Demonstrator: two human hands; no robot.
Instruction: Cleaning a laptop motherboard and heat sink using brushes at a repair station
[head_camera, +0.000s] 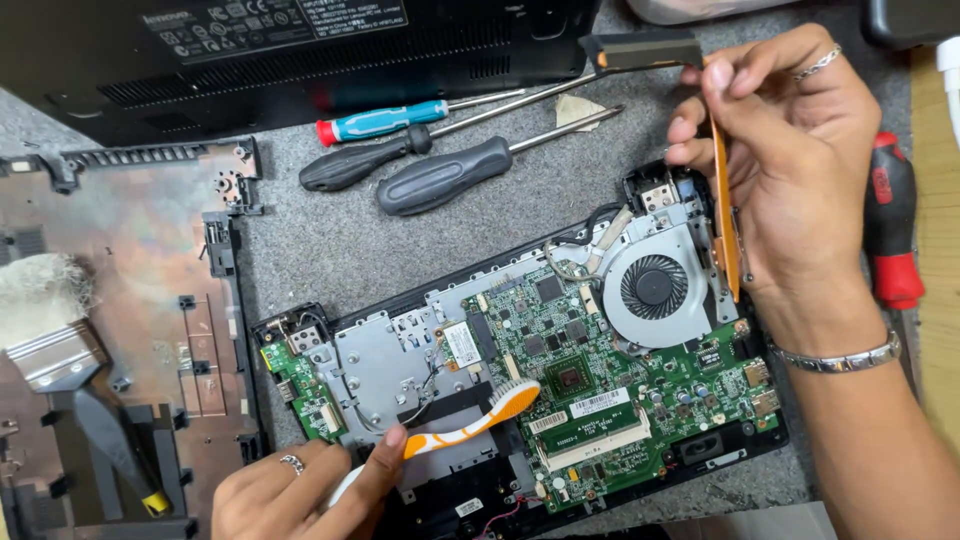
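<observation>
Grey tabletop (330, 250), opened laptop (520, 400) at centre: left hand (290, 490) fingers pinch an orange toothbrush (470, 425), bristles on the board; right hand (790, 150) grips an orange strip (727, 220) upright beside the fan (653, 287), clear of brushing.

left hand (290, 490) fingers curled low, right hand (790, 150) fingers pinching

Repair workshop — screwdrivers (440, 150), opened laptop (520, 390), grey mat (330, 240)
</observation>
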